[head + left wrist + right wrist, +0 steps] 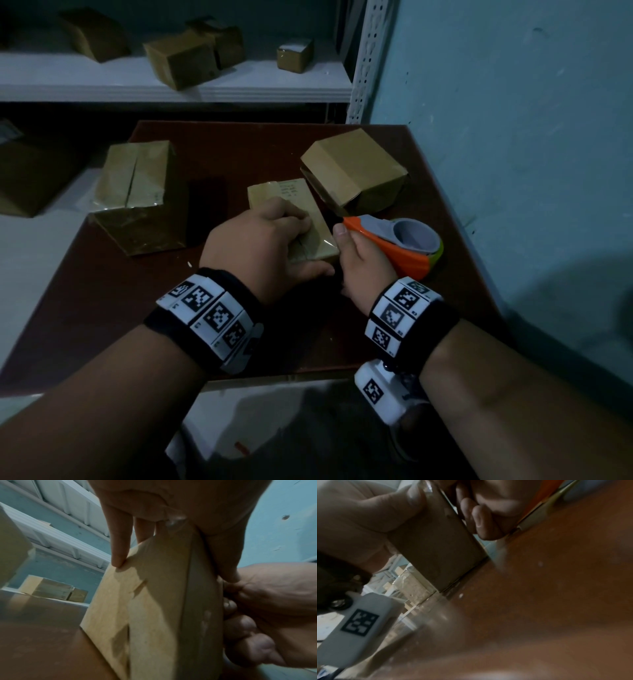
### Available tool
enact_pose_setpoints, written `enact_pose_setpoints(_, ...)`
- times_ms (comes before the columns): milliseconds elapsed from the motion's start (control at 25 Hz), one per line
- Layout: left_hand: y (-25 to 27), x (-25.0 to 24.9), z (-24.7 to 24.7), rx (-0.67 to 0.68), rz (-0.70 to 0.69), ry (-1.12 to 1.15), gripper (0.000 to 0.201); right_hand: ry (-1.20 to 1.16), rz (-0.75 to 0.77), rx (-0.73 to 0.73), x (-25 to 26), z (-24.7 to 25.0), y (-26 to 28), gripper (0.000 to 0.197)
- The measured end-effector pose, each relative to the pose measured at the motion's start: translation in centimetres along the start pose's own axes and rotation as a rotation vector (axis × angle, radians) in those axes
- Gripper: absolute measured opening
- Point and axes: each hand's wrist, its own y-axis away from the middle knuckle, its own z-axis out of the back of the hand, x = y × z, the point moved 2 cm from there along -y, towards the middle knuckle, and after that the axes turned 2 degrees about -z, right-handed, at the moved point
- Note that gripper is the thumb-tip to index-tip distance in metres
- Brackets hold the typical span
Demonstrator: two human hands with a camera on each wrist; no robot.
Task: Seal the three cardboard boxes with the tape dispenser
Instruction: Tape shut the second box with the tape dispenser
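Note:
A small flat cardboard box (301,198) lies in the middle of the dark red table (102,308). My left hand (298,243) holds it down, fingers on its top and thumb against the near side. In the left wrist view the fingers (118,547) press on the box (154,601). My right hand (356,250) grips the orange and grey tape dispenser (407,243) at the box's right near corner, thumb on its nose. A larger box (137,192) stands to the left with a slit in its top. A third box (352,168) sits at the back right with a loose flap.
A white shelf (171,85) behind the table carries several more cardboard boxes. A teal wall (513,137) runs close along the table's right side. In the right wrist view the small box (436,540) stands on the bare tabletop (556,588).

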Motion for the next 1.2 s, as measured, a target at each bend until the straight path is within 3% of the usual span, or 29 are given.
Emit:
enact_pose_setpoints(160, 0.0, -0.1, 0.0, 0.004, 0.012, -0.001, 0.083, 0.039, -0.015, -0.002, -0.1, -0.2, -0.6, 0.027)
enact_pose_setpoints(240, 0.0, -0.1, 0.0, -0.004, 0.005, 0.012, 0.083, -0.036, 0.028, -0.063, 0.5, 0.2, -0.3, 0.042)
enact_pose_setpoints(320, 0.1, 0.0, 0.1, -0.015, -0.019, 0.025, 0.082, -0.199, 0.021, -0.019, 1.4, -0.1, 0.5, 0.06)
enact_pose_setpoints(400, 0.2, 0.0, 0.1, -0.019, -0.014, 0.034, 0.081, -0.296, -0.002, 0.047, 1.7, -1.0, 0.5, 0.062)
enact_pose_setpoints(600, 0.3, 0.5, 0.0, 0.018, 0.134, 0.099, 0.127, -0.398, -0.037, 0.08, 0.8, -1.9, -0.8, 0.045)
enact_pose_setpoints(760, -0.5, 1.5, -0.8, 0.204, 0.265, 0.371, 0.164, -0.398, -0.005, 0.093, 0.3, -2.1, -1.0, 0.046)
enact_pose_setpoints(880, -0.6, 1.8, -1.7, 0.183, 0.32, 0.639, 0.176, -0.377, 0.025, 0.093, -0.3, -2.3, -1.6, 0.062)
enact_pose_setpoints(1040, 0.0, 2.1, -2.6, 0.143, 0.393, 0.898, 0.176, -0.389, 0.025, 0.104, -1.0, -2.5, -2.2, 0.07)
enact_pose_setpoints(1200, -0.2, 2.0, -2.9, 0.131, 0.403, 0.965, 0.164, -0.461, 0.053, 0.167, -0.6, -2.7, -1.8, 0.066)
